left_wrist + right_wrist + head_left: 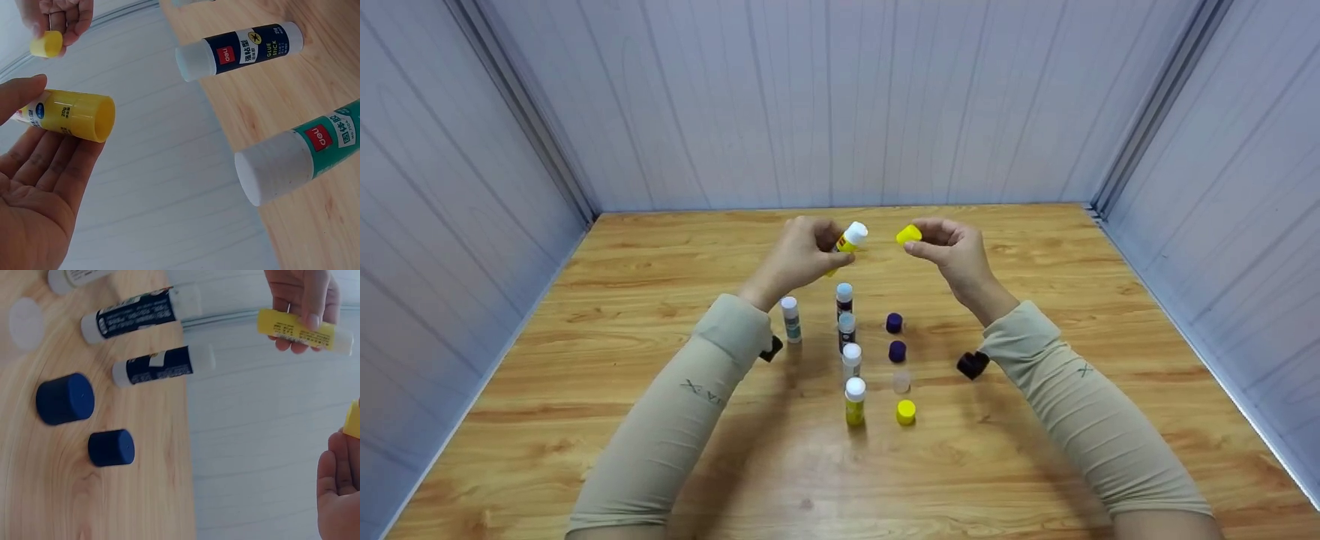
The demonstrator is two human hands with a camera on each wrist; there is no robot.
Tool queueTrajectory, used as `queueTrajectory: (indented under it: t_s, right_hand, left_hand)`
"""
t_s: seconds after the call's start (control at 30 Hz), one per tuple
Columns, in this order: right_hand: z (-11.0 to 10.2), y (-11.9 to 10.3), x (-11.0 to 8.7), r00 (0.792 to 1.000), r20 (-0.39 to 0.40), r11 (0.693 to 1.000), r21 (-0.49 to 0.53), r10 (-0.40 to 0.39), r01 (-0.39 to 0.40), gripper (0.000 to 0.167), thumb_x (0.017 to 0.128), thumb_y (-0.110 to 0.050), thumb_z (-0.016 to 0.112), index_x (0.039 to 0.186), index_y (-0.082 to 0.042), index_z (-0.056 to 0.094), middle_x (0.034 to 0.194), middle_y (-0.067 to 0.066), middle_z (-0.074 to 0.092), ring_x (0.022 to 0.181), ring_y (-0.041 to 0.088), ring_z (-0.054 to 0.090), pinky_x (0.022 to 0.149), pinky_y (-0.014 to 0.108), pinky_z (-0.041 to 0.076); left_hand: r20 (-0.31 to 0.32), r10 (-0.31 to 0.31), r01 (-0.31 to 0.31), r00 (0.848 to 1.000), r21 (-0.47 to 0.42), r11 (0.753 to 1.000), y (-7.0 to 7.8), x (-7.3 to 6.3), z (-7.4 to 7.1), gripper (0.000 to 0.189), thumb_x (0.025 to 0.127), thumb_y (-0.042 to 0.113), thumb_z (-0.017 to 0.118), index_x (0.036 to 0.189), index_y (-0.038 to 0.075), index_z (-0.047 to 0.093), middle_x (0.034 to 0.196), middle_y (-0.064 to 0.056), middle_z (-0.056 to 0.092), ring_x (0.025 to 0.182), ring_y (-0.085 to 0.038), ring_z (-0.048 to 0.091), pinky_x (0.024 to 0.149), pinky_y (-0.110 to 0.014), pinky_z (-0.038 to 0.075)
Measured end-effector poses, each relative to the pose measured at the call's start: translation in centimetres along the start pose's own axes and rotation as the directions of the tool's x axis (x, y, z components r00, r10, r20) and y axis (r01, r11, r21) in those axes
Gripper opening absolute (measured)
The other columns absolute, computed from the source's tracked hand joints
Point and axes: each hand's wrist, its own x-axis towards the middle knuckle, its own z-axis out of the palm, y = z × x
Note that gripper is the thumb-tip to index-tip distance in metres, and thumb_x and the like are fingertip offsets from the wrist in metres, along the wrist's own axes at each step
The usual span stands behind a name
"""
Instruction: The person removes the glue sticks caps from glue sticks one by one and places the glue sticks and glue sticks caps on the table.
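My left hand (806, 249) holds a yellow glue stick (851, 239), tilted, its white end toward the upper right in the head view. In the left wrist view the thumb lies over the yellow barrel (79, 114) with the fingers beneath it. My right hand (958, 253) pinches a yellow cap (909, 235) between thumb and fingers. Cap and glue stick are apart, both raised above the wooden table (675, 262). The right wrist view shows the held glue stick (295, 329) from its other side, while this cap (353, 419) is partly cut off at the edge.
Below my hands, several uncapped glue sticks stand in a column, the nearest a yellow one (855, 403). To their right are two dark blue caps (894, 323), a clear cap (901, 382) and another yellow cap (906, 412). A green-labelled glue stick (791, 321) stands at left.
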Motion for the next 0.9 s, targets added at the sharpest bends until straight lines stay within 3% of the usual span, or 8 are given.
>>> queueTrajectory:
  t_s: [0.3,0.53,0.77,0.9]
  right_hand:
    - [-0.6,1.6,0.5,0.997,0.059,0.98,-0.194,0.051,-0.039,0.037,0.093,0.003,0.082,0.129,0.008,0.072,0.107,-0.002,0.081,0.097,0.01,0.076,0.088,0.022,0.063]
    - [-0.7,2.7,0.7,0.993,0.102,0.931,-0.364,0.056,-0.015,0.032,0.095,-0.005,0.084,0.124,0.004,0.077,0.111,0.01,0.08,0.093,0.009,0.073,0.084,0.02,0.062]
    - [-0.3,4.0,1.2,0.989,0.132,0.896,-0.445,0.073,-0.007,0.032,0.094,-0.002,0.083,0.125,0.005,0.076,0.115,0.022,0.078,0.091,0.01,0.072,0.082,0.018,0.06]
    - [-0.2,4.8,1.3,0.984,0.158,0.869,-0.494,0.088,0.001,0.035,0.094,0.002,0.08,0.128,0.007,0.074,0.119,0.025,0.078,0.098,0.019,0.074,0.083,0.018,0.06]
  left_hand:
    - [-0.021,-0.072,0.071,0.997,-0.043,0.997,-1.3,0.7,-0.5,0.025,0.099,0.014,0.082,0.12,0.002,0.076,0.113,-0.015,0.08,0.101,-0.025,0.077,0.087,-0.037,0.065]
    - [-0.027,-0.13,0.127,0.991,-0.091,0.988,-2.3,1.6,-0.4,0.027,0.099,0.015,0.082,0.123,0.002,0.078,0.116,-0.015,0.08,0.105,-0.026,0.077,0.092,-0.04,0.065]
    - [-0.051,-0.149,0.145,0.988,-0.067,0.987,-3.3,2.2,-0.5,0.027,0.098,0.018,0.084,0.119,0.003,0.08,0.111,-0.013,0.079,0.096,-0.02,0.072,0.085,-0.033,0.062]
    - [-0.057,-0.164,0.161,0.985,-0.053,0.985,-3.9,2.5,-0.7,0.027,0.097,0.018,0.085,0.119,0.002,0.08,0.109,-0.012,0.076,0.092,-0.019,0.066,0.08,-0.03,0.057]
